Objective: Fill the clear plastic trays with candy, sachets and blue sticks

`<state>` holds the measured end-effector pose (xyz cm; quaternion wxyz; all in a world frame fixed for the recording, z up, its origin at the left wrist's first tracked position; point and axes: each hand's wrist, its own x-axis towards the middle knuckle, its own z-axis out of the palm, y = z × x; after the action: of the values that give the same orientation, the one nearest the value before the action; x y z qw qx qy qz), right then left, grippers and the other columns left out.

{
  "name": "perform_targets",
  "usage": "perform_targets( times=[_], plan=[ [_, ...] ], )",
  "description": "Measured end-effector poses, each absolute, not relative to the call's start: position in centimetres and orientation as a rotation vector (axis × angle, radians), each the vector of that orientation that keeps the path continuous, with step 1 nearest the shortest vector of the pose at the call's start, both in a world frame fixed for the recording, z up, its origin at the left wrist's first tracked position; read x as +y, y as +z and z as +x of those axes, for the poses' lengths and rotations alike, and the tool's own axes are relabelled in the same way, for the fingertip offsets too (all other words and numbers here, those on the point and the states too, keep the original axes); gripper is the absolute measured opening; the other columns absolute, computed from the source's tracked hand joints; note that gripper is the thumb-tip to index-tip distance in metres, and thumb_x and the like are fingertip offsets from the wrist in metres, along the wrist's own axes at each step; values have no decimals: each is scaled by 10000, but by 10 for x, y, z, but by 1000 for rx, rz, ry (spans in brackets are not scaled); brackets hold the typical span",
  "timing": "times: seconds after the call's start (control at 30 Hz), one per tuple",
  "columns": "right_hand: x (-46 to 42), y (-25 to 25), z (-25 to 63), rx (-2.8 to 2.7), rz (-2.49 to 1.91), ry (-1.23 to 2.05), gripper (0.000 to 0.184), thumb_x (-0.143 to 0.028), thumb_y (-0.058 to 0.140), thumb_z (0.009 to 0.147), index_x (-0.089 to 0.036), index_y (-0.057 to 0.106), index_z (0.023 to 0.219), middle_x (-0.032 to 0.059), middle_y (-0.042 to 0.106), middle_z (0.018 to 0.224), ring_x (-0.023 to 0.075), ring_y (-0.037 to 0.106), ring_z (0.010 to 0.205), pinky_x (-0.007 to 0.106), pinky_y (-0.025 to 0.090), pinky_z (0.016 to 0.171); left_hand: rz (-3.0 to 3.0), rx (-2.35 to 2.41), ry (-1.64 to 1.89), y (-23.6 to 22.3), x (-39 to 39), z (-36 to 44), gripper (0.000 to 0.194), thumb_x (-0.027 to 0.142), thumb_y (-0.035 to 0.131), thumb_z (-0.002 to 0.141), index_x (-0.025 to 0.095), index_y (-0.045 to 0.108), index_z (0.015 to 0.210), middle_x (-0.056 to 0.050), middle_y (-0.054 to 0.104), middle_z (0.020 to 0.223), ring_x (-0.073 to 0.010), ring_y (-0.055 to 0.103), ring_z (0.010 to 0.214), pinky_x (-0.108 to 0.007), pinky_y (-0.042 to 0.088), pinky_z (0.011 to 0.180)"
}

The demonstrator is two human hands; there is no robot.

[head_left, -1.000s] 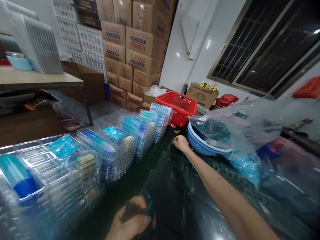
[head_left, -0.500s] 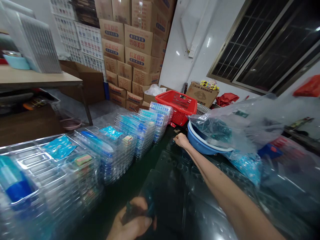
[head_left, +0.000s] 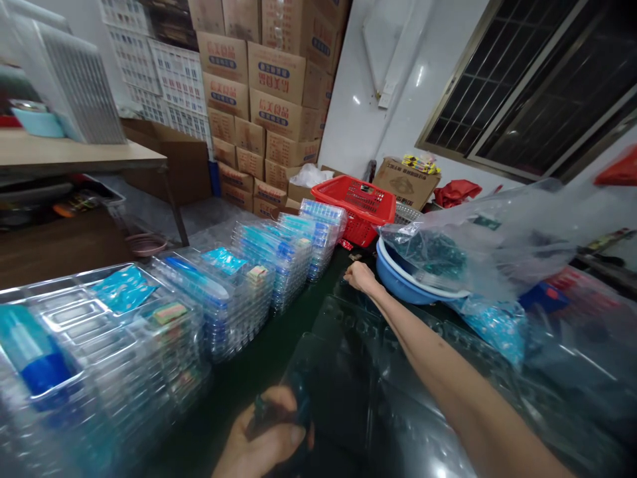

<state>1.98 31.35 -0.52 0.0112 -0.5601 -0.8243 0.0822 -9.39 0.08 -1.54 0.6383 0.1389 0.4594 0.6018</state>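
My left hand (head_left: 266, 435) is closed at the bottom of the view, thumb and fingers wrapped round something dark, greenish and glossy that I cannot make out. My right hand (head_left: 359, 277) reaches far forward over the dark tabletop (head_left: 249, 375), left of a blue basin (head_left: 405, 282). Its fingers are curled together, and whatever lies in them is hidden. In the basin, clear plastic half covers dark teal pieces (head_left: 440, 255). Flat clear plastic trays (head_left: 343, 372) lie under and between my arms.
Stacks of clear compartment trays (head_left: 112, 352) holding blue items and packets line the left. A red basket (head_left: 355, 202) stands at the far end. Large clear bags (head_left: 517, 239) and a blue dotted bag (head_left: 497, 325) sit right. Cartons (head_left: 279, 109) rise behind.
The view has shifted very slightly, so the surroundings sit a little differently. Both hands stay almost where they were, still closed.
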Motion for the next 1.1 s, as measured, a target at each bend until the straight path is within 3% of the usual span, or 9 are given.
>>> perform_targets(
  times=[0.17,0.3,0.4,0.5,0.6,0.67,0.83,0.97,1.1],
  plan=[
    [299,-5,15,-2515,-1768,224,203,-284,514,841,-126,568,956,66,577,989,187,549,911,386,441,796,326,1001,1379,-3,5,-86,176,209,635,594,189,509,714,-24,592,529,-106,447,358,-179,297,313],
    [273,17,11,-2450,-1643,266,278,-187,558,795,-85,547,1054,156,596,979,253,544,950,374,414,792,297,1033,1394,8,5,-86,197,196,646,585,187,507,725,-12,582,515,-102,435,341,-190,323,303],
    [235,39,15,-2424,-1474,352,386,-226,512,823,-141,458,1196,107,619,949,219,567,897,321,420,755,314,1067,1417,11,4,-89,210,190,644,577,180,513,742,-10,584,530,-103,443,355,-197,341,311],
    [181,52,27,-2483,-1193,695,309,-355,502,824,-225,542,1101,2,636,839,124,586,701,219,441,626,355,1118,1419,11,3,-87,216,191,643,578,176,524,758,-5,583,538,-107,454,371,-200,340,323],
    [133,52,42,-2376,-823,1346,295,-381,597,745,-196,607,974,-18,598,713,98,535,587,191,411,524,411,1145,1401,11,4,-82,202,167,653,555,174,536,720,10,565,535,-103,456,382,-195,333,335],
    [114,48,50,-2274,-806,1507,239,-347,635,711,-182,621,884,-34,548,627,84,486,525,180,374,470,437,1152,1382,11,4,-78,196,152,662,535,171,549,694,18,550,528,-100,453,384,-194,328,340],
    [99,42,57,-2169,-865,1330,30,-185,602,714,-173,593,740,-20,558,711,80,482,580,170,371,495,440,1160,1382,14,2,-72,179,147,665,527,173,579,682,28,542,518,-102,464,398,-195,327,368],
    [96,45,61,-2188,-793,1306,280,-114,557,733,-225,577,989,-10,573,864,86,508,655,184,411,569,522,1198,1380,16,0,-72,163,110,663,520,166,593,656,30,554,539,-84,461,415,-187,329,407],
    [96,48,70,-2363,-612,1234,268,-116,576,734,-228,600,976,9,550,963,82,518,656,197,423,595,629,1164,1340,16,0,-74,139,117,667,526,151,608,646,13,567,548,-99,489,467,-192,344,442]
  ],
)
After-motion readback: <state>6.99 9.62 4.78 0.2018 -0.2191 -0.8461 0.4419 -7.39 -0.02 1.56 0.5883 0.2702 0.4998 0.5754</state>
